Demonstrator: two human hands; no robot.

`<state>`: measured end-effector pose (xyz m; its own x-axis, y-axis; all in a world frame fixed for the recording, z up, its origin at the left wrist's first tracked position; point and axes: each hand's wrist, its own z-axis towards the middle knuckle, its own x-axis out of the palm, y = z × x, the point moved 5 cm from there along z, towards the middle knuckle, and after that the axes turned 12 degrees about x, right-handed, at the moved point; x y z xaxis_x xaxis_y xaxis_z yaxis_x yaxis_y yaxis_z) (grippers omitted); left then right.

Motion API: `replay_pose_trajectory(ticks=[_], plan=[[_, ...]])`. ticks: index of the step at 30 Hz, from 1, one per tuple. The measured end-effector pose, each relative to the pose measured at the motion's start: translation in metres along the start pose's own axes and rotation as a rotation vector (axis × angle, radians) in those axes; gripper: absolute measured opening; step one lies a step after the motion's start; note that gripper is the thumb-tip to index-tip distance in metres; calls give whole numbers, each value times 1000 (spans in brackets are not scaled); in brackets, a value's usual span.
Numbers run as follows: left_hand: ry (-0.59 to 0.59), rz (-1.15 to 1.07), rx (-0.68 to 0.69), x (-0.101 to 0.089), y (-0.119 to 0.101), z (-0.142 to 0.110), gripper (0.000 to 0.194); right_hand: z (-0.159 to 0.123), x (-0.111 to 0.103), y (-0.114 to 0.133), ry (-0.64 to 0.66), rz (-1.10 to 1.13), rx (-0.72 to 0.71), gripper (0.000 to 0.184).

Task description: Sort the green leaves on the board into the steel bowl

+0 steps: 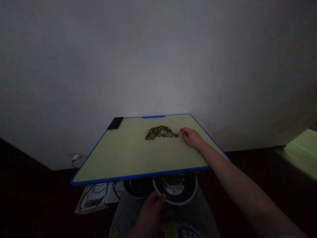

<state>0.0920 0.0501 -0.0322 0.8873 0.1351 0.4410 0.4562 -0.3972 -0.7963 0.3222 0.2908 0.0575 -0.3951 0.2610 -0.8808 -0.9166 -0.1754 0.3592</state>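
Note:
A pile of small brown-green grains, maybe beans or seeds (158,132), lies spread in a curved heap on a pale board with a blue rim (119,155). At the heap's right end is my right hand (190,136), low over the board, thumb and fingers drawn together; what they pinch, if anything, is too small to make out. Below the board's near edge my left hand (153,208) grips the rim of a metal bowl (188,195), thumb on the edge. Part of this bowl is hidden under the board, and some bits lie inside it.
Another dark metal bowl (136,190) sits left of the first, partly under the board. A black phone (115,123) lies at the board's far left corner. On the floor stands a box with cables (92,198). A plain wall (158,66) rises behind the board.

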Motion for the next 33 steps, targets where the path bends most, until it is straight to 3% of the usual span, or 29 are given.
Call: replay_pose_trajectory(ticks=[7,33], plan=[[55,-27,23,4,-1,0,29,1,2,-3,-11,-3,10,29],[58,-26,44,4,1,1,36,5,6,1,11,-11,11,28]])
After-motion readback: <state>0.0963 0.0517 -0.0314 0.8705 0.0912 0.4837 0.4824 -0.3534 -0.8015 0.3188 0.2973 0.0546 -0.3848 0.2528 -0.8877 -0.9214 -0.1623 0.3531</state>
